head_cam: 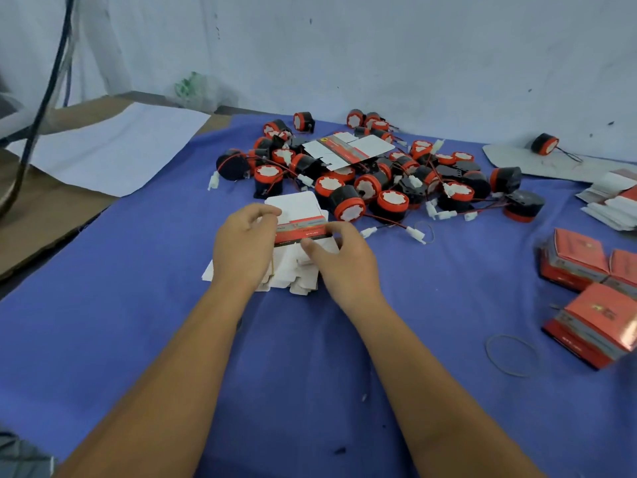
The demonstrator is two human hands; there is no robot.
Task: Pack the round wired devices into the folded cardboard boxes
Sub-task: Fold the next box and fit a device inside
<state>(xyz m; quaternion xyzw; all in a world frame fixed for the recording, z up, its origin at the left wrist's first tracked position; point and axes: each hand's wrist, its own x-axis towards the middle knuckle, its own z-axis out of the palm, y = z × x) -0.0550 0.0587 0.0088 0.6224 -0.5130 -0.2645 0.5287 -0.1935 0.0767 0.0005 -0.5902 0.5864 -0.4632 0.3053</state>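
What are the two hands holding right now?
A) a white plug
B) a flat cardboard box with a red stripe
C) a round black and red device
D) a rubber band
B: the left hand and right hand both pinch the flat cardboard box, above the white stack.

Round black wired devices w/ red-rimmed white faces (375, 177): big pile at far centre of blue desk, red/black leads + white plugs trailing. Flat white cardboard box blank w/ red printed strip (303, 225) raised over stack of blanks (293, 274). Folded red boxes (593, 288) grouped right.
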